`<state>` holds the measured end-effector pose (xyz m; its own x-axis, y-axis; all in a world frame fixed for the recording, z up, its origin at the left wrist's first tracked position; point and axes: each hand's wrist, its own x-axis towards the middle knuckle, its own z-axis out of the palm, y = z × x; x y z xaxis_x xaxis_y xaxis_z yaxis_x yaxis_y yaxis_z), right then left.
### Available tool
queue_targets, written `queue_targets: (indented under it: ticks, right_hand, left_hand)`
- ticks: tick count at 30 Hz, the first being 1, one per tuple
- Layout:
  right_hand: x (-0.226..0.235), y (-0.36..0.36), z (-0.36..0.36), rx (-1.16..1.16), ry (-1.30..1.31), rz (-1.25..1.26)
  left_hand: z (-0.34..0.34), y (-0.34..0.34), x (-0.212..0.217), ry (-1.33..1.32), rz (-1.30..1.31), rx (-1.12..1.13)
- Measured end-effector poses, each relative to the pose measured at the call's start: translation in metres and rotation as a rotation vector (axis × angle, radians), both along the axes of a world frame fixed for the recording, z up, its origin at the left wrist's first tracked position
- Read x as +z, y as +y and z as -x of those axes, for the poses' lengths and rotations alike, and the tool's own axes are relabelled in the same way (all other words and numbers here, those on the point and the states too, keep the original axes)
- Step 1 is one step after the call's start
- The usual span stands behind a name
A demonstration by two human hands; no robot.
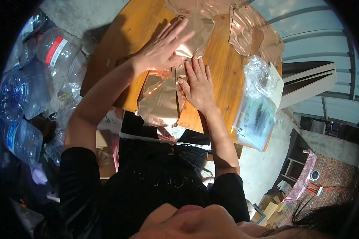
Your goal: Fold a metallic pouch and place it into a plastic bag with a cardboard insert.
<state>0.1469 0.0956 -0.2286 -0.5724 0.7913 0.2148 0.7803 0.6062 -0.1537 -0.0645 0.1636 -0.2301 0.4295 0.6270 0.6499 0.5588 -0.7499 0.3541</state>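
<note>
A shiny copper-coloured foil sheet [158,97] lies on the wooden table [221,93] in front of me, its near end reaching the table's front edge. My left hand [163,46] is over the sheet's far part, fingers spread and slightly blurred; whether it touches the foil I cannot tell. Flat on the sheet's right side rests my right hand [198,85], its fingers stretched away from me. Neither hand grips anything. More wrinkled copper foil [243,34] lies at the table's far right, and another piece spans the far edge.
On the table's right side sit a bluish clear plastic packet [254,119] and crumpled clear wrap [256,77]. Large empty plastic bottles [22,139] are heaped along the left. Pale boards [309,85] jut out beyond the table's right edge.
</note>
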Motion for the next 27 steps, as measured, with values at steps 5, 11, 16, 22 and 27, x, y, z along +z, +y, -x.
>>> queue_targets:
  ticks: [5, 11, 16, 22, 27]
  right_hand:
    - [0.011, 0.02, -0.008, 0.04, 0.147, -0.018]
    - [0.018, 0.053, -0.013, -0.02, 0.132, -0.096]
    - [0.012, 0.065, -0.013, 0.126, 0.076, -0.048]
    - [0.015, 0.079, -0.011, 0.198, 0.052, 0.035]
    - [0.014, 0.107, -0.022, 0.027, 0.149, -0.094]
  left_hand:
    - [0.0, -0.001, -0.006, 0.168, 0.05, 0.035]
    - [-0.003, -0.004, -0.006, 0.255, 0.132, 0.044]
    - [-0.003, -0.003, -0.003, 0.277, 0.115, 0.049]
    - [-0.001, -0.002, -0.007, 0.322, 0.154, 0.063]
    - [-0.005, 0.0, -0.006, 0.307, 0.147, 0.058]
